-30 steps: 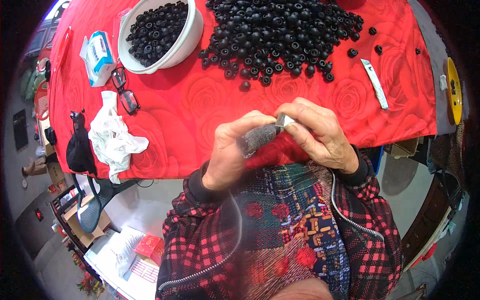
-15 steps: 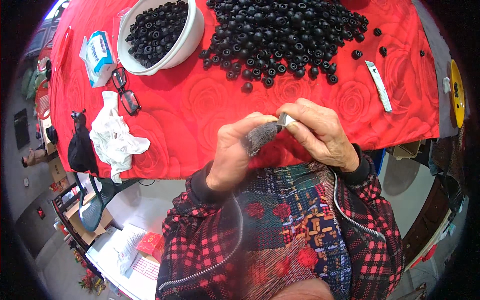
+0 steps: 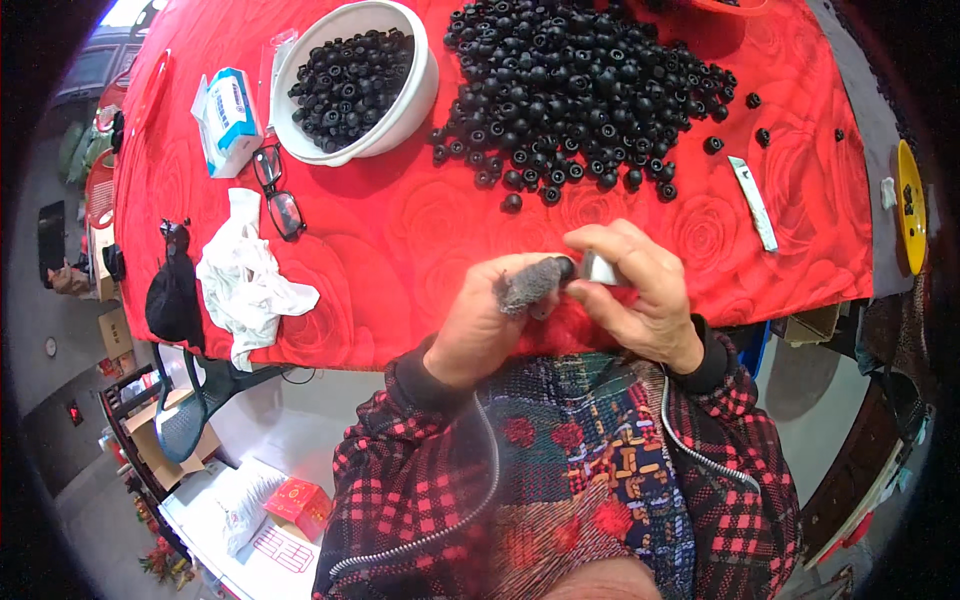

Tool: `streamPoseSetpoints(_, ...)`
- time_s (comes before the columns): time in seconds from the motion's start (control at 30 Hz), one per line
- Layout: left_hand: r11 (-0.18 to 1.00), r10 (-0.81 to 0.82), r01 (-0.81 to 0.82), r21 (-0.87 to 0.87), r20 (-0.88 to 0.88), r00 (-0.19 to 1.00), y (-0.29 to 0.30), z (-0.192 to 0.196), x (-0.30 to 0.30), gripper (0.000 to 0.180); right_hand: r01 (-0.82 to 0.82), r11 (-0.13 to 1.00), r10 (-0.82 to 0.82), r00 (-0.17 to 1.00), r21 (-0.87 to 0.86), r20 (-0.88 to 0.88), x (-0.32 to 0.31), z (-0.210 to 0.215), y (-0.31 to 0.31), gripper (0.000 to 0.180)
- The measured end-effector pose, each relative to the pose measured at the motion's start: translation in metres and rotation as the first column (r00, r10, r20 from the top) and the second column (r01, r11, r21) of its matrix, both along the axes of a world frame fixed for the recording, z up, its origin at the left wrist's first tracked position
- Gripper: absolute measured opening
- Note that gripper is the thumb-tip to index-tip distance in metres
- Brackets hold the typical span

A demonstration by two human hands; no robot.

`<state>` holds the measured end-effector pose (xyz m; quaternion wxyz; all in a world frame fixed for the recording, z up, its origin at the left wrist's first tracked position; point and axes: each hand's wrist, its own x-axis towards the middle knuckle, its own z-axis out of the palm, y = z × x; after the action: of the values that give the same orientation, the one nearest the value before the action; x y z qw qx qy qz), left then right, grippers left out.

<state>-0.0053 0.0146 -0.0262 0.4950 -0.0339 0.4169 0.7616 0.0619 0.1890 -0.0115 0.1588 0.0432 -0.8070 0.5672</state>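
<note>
In front of my chest, my left hand (image 3: 482,318) is closed on a small black round part (image 3: 566,268). A fuzzy grey cloth cover (image 3: 530,286) sits over its thumb. Close beside it, my right hand (image 3: 640,290) pinches a small flat blade with a white grip (image 3: 600,268) between thumb and forefinger, partly hidden by the fingers. Whether the blade touches the black part is hard to make out. Beyond the hands spreads a large pile of similar black round parts (image 3: 570,95).
A white bowl (image 3: 425,105) of black parts stands far left. Near it lie a tissue pack (image 3: 228,115), eyeglasses (image 3: 278,190), a white cloth (image 3: 245,275) and a black strapped item (image 3: 175,300). Rightward are a white strip (image 3: 753,205) and a yellow dish (image 3: 908,245). The red tablecloth (image 3: 400,270) covers the table.
My right hand with the blade has drawn slightly away from the left thumb, and its fingers are spread wider. The whole view has shifted a little.
</note>
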Motion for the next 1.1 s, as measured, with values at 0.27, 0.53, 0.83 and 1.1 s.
streamPoseSetpoints(0.27, 0.963, -0.096, 0.059, 0.262, 0.132, 0.987, -0.010, -0.016, -0.002, 0.026, -0.035, 0.997, 0.050, 0.977, 0.074, -0.207, -0.010, -0.010, -0.001, 0.030)
streamPoseSetpoints(0.53, 0.945, -0.100, -0.012, 0.327, 0.324, 0.941, -0.012, -0.021, 0.001, 0.023, 0.046, 0.990, -0.001, 0.948, 0.134, -0.318, -0.012, -0.018, -0.008, 0.022)
streamPoseSetpoints(0.83, 0.932, 0.203, -0.203, 0.300, 0.033, 0.979, -0.027, -0.001, -0.016, 0.032, 0.199, 0.976, -0.189, 0.976, 0.089, -0.108, 0.003, -0.021, 0.006, 0.015)
streamPoseSetpoints(1.1, 0.665, -0.003, -0.745, -0.050, -0.998, 0.065, -0.036, 0.065, -0.131, 0.032, 0.233, 0.971, -0.229, 0.971, 0.055, -0.061, 0.003, -0.030, 0.004, 0.015)
